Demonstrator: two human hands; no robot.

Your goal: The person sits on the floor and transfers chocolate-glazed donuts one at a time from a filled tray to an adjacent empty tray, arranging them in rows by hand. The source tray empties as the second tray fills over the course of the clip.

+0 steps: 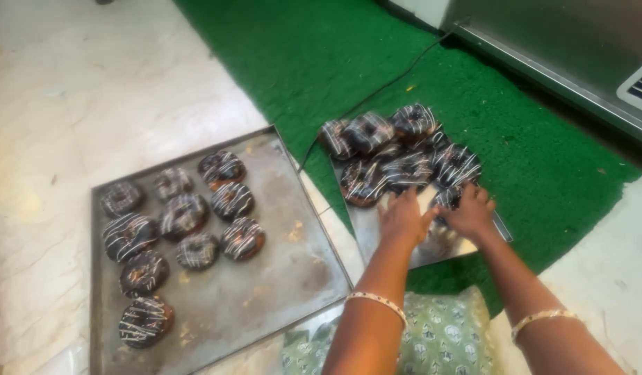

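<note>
Your left hand (402,221) lies flat, fingers released, on the small tray (442,251). On that tray your right hand (472,210) pinches a chocolate doughnut (446,198).

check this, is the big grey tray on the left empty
No, the grey tray on the marble floor carries about ten chocolate-glazed doughnuts with white drizzle.

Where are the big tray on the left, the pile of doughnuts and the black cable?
big tray (300,267), head view, bare metal.
pile of doughnuts (404,170), head view, middle doughnut's icing.
black cable (376,87), head view, mid-length.
</note>
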